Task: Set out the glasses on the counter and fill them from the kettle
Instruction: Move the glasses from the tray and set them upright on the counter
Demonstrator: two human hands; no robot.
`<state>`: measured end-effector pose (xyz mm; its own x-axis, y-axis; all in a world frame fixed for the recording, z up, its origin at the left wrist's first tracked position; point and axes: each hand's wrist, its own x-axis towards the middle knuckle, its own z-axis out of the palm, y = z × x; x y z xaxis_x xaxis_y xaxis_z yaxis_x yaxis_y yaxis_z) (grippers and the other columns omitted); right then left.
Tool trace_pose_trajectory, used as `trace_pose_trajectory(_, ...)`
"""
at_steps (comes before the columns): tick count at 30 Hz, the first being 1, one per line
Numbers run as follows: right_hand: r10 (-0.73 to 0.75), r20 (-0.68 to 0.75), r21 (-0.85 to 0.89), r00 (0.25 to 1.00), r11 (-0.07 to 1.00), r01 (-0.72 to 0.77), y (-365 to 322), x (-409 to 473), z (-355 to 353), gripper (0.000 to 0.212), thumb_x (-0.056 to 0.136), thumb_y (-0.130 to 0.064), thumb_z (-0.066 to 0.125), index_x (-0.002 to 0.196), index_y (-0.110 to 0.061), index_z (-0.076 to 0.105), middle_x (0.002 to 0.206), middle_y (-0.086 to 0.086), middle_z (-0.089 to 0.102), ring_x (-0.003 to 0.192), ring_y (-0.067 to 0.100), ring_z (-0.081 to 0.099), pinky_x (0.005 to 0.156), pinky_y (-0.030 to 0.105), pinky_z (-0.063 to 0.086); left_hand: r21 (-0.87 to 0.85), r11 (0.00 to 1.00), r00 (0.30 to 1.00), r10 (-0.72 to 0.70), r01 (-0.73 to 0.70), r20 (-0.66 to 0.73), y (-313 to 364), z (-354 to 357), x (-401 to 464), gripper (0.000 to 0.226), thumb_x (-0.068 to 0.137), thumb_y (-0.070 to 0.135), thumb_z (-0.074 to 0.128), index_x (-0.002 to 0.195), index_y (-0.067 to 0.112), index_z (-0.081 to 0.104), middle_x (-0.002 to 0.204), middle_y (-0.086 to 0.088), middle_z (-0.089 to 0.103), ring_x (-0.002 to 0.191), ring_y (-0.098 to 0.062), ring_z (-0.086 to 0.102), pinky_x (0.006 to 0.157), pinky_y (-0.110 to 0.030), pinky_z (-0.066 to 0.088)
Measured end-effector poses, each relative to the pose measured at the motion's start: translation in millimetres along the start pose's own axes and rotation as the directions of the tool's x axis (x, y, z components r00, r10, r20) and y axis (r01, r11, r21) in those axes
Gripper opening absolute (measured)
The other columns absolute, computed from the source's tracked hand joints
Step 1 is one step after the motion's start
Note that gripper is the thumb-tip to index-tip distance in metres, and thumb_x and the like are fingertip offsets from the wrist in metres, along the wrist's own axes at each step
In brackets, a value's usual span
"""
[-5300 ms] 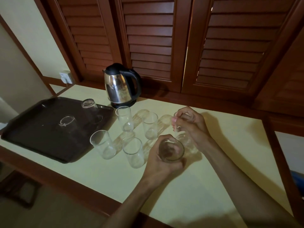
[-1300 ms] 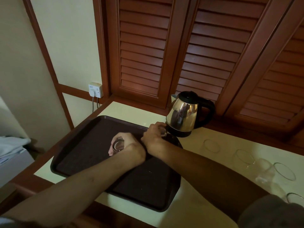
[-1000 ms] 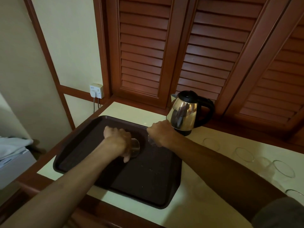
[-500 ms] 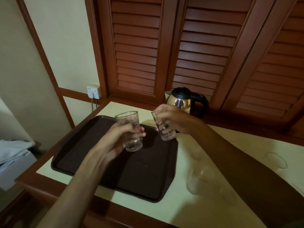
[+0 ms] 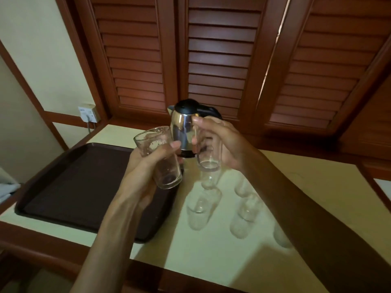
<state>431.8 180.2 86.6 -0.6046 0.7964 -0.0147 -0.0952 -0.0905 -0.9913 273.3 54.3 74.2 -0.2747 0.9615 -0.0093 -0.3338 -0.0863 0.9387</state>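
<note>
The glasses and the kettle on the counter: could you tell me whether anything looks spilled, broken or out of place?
Nothing stands out. The left hand and right hand each hold an empty glass upright in the air, the kettle stands upright behind them, and no spill shows on the counter or the tray.

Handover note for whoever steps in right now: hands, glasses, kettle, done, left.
Left hand: holds an empty glass upright, above the tray's right edge.
Right hand: holds a second empty glass above the counter, in front of the kettle.
Tray: no glasses left on it.
Counter: several empty glasses stand right of the tray; blur and the right arm hide the exact count.
Done: tray unloaded.
Left: set both held glasses down with the others, then fill all from the kettle, which stands untouched at the back.
</note>
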Motion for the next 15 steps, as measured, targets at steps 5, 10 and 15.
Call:
trace_pose_trajectory(5, -0.134, -0.029, 0.014, 0.991, 0.991, 0.134, -16, -58, -69, 0.015, 0.082, -0.022, 0.076, 0.091, -0.013, 0.067, 0.078, 0.015, 0.066, 0.068, 0.029, 0.062, 0.064, 0.037, 0.046, 0.035, 0.997, 0.997, 0.067, -0.067, 0.026, -19, 91, -22, 0.035, 0.067, 0.008, 0.082, 0.097, 0.025, 0.080, 0.098, -0.013, 0.075, 0.082, -0.025, 0.071, 0.078, -0.040, 0.055)
trace_pose_trajectory(10, -0.225, -0.031, 0.019, 0.974, 0.974, 0.225, -26, -112, -144, 0.022, 0.077, -0.024, 0.078, 0.091, -0.013, 0.066, 0.079, 0.018, 0.065, 0.066, 0.029, 0.062, 0.063, 0.037, 0.046, 0.144, 0.975, 0.985, 0.164, -0.171, 0.059, -50, 177, -40, 0.053, 0.056, 0.019, 0.086, 0.108, 0.013, 0.073, 0.091, -0.008, 0.078, 0.085, -0.030, 0.074, 0.083, -0.043, 0.058)
trace_pose_trajectory(15, -0.258, -0.039, 0.019, 0.965, 0.966, 0.259, -30, -156, -210, 0.022, 0.076, -0.022, 0.079, 0.090, -0.012, 0.065, 0.080, 0.017, 0.065, 0.069, 0.030, 0.062, 0.068, 0.039, 0.045, 0.139, 0.971, 0.975, 0.174, -0.193, 0.138, -79, 248, -63, 0.067, 0.049, 0.001, 0.090, 0.109, 0.011, 0.063, 0.083, -0.003, 0.078, 0.082, -0.016, 0.075, 0.072, -0.025, 0.058)
